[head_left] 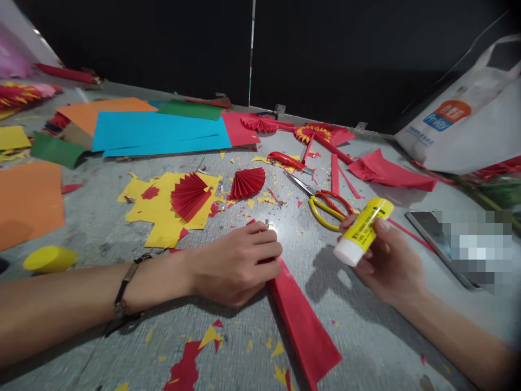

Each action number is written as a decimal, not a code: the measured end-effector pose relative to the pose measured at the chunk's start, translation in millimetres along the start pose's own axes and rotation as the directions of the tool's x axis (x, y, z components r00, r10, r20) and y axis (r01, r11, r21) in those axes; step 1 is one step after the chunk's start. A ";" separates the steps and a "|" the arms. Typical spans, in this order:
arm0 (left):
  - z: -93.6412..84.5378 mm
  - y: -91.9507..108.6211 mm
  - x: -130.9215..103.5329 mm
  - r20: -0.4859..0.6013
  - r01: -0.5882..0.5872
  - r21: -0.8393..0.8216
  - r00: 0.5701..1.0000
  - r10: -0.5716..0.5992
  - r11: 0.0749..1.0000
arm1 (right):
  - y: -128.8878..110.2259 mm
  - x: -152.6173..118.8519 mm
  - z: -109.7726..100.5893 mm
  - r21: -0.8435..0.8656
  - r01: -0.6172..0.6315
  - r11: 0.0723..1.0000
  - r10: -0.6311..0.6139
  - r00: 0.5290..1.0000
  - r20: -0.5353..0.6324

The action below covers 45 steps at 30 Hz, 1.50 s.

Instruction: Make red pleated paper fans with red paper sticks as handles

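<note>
Closing the left hand over a red paper strip on the grey tabletop while gripping a yellow glue stick (tilted, white end lower) in the right hand.

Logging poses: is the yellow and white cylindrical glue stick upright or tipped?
Tipped: the glue stick slants in the right hand, white end lower in view.

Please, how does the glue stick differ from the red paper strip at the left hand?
Colour: the glue stick is yellow and white with dark print; the red paper strip is plain.
Shape: the glue stick is short and round; the strip is long and flat-sided.
Pose: the right hand holds the glue stick up, tilted; the left hand holds the strip low, at the grey surface.
Both are in a hand.
</note>
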<state>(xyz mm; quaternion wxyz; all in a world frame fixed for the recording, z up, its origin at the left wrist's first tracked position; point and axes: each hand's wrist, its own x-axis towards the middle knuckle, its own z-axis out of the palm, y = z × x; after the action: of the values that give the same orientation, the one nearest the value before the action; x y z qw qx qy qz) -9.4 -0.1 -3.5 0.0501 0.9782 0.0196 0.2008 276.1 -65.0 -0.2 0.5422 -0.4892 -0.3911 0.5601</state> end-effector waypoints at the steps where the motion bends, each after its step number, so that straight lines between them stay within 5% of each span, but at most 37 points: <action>1: 0.0 0.0 0.3 0.001 -0.003 0.006 1.000 0.003 1.000 | 0.8 -1.0 0.5 0.005 0.001 1.000 -0.001 1.000 0.005; 13: 2.0 1.5 -0.5 0.006 -0.009 0.025 1.000 0.009 1.000 | -3.7 0.8 7.3 0.121 -0.174 0.977 0.151 0.973 0.175; 22: 1.5 3.7 -1.5 0.017 -0.014 0.021 1.000 0.014 1.000 | -11.6 17.7 17.0 -0.067 -0.042 0.997 0.052 0.986 0.157; 25: 2.9 2.6 -1.2 0.015 -0.049 0.041 0.999 0.048 0.998 | -16.6 42.8 32.7 -0.202 0.123 0.972 -0.087 0.980 0.176; 28: 4.6 1.4 -1.8 -0.008 -0.063 0.046 0.998 0.064 0.997 | -13.1 81.3 47.2 -0.374 0.380 0.846 -0.320 0.923 0.216; 35: 5.7 2.4 -2.7 -0.017 -0.052 0.032 0.998 0.053 0.998 | 26.0 133.4 54.0 -0.523 0.405 0.750 -0.333 0.914 0.231; 41: 7.0 1.5 -2.6 -0.025 -0.039 0.009 0.999 0.039 0.999 | 23.7 123.3 43.6 -0.560 0.443 0.700 -0.361 0.896 0.257; 45: 4.0 2.4 -2.1 -0.030 -0.023 -0.021 0.999 0.022 1.000 | 5.3 66.9 34.4 -0.628 0.475 0.616 -0.458 0.865 0.205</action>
<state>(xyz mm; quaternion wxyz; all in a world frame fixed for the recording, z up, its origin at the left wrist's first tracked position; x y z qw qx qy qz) -9.7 -3.0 -7.7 0.0579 0.9746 0.0072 0.2161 245.9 3.9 -6.2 0.4552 -0.5229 -0.6829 0.2305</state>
